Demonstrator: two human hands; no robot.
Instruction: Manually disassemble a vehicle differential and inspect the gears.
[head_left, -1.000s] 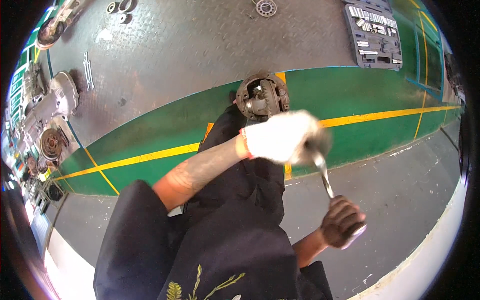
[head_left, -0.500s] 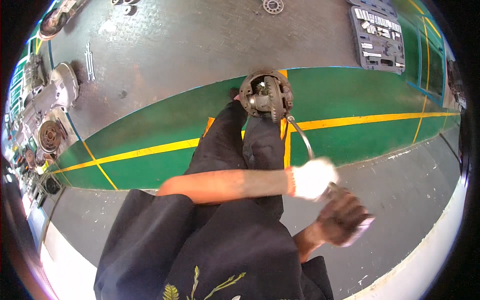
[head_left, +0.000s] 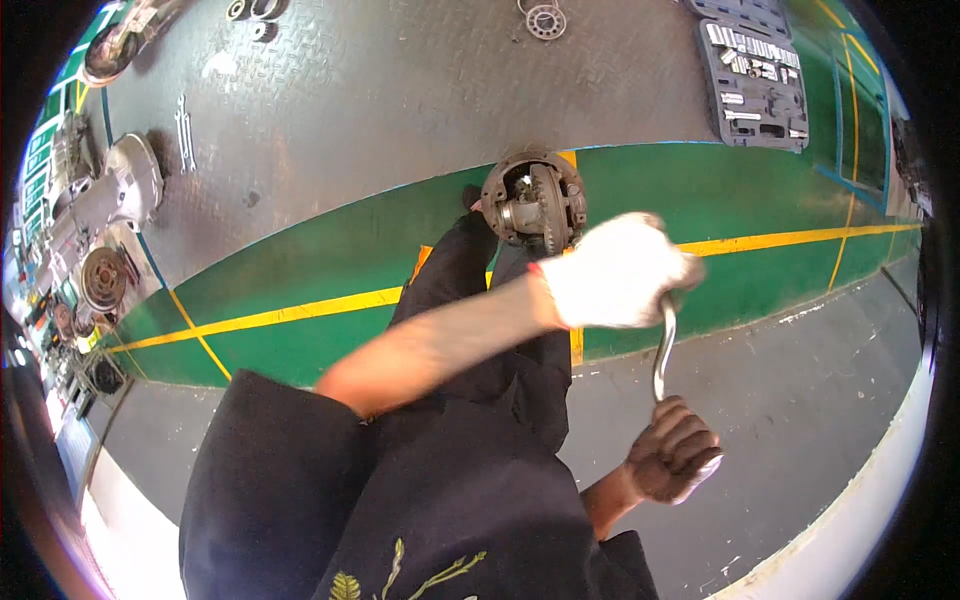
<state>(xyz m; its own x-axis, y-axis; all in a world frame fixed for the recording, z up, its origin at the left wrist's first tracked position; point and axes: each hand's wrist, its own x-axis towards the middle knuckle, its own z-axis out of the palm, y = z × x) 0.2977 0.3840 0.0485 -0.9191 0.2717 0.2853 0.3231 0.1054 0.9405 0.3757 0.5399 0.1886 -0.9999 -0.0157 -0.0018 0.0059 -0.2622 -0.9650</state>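
Observation:
My left hand [head_left: 622, 272], in a white glove and slightly blurred, closes round the upper end of a curved silver wrench [head_left: 664, 350]. That end of the tool is hidden under the fingers. Lower down, my right hand [head_left: 677, 455], its glove darkly stained, is clenched round the other end. Just beyond the left hand is a differential [head_left: 548, 205] with a toothed ring gear inside its round metal housing. It is in front of my legs, at the edge of the dark metal plate. The left glove covers the area by its lower right side.
On the patterned metal plate [head_left: 400, 90] lie two slim wrenches [head_left: 185, 135] and a round bearing-like ring [head_left: 546, 22]. An open socket set case [head_left: 757, 85] lies at the far right. Gearbox housings [head_left: 130, 180] and a round plate-like part [head_left: 103, 278] are at the left.
My left hand has moved up and forward along the wrench, which now stands steeper. The wrench end seen at the differential earlier is now away from that spot. My right hand has shifted slightly left.

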